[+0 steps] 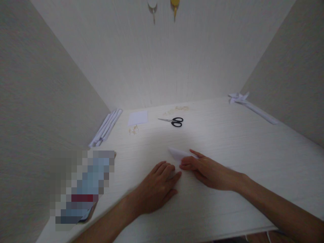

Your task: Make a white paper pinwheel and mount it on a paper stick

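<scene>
A small folded piece of white paper lies on the white table, near its middle. My left hand rests flat on the table, its fingers stretched out and touching the paper's near edge. My right hand lies on the paper from the right, its fingers curled and pressing down on the fold. Part of the paper is hidden under both hands.
Black-handled scissors lie further back, beside a white paper square and small yellowish bits. Folded white strips lie along the left wall, a folded paper shape at the right. A blurred-out object sits at the front left.
</scene>
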Available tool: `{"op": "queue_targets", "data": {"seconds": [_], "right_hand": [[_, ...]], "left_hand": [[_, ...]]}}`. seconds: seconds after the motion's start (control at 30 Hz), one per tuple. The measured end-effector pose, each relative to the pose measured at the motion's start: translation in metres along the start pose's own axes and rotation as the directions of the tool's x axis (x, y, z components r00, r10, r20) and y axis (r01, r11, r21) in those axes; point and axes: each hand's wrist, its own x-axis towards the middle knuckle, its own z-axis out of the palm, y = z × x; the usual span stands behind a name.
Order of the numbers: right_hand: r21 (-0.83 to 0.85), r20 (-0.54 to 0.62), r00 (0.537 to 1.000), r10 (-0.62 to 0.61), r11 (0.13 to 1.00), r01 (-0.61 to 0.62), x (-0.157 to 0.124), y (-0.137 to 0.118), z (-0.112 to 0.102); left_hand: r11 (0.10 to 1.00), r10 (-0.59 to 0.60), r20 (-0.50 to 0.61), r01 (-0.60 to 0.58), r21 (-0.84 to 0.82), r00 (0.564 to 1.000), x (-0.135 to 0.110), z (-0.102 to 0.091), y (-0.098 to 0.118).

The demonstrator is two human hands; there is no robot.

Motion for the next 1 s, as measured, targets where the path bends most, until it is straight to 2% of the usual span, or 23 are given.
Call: {"op": "queue_targets", "data": {"seconds": [0.23,0.47,1.0], "right_hand": [[-0.010,0.002,1.000,0.002,1.000,-0.002,0.0006,-0.0015,-0.0005],[-0.051,0.018,1.000,-0.005,0.999,0.006,0.0008,-0.0021,-0.0004],[-0.118,0.010,1.000,-0.009,0.993,0.010,0.0014,-0.0047,0.0018]], "left_hand": [[1.000,-0.003,-0.007,0.003,-0.015,1.000,0.0003,0.0001,0.0000],[1.000,-0.013,0.034,0.013,0.002,0.999,0.0001,0.0011,-0.0002],[1.000,-0.015,0.023,0.014,0.014,1.000,0.0006,0.0002,0.0005]]}}
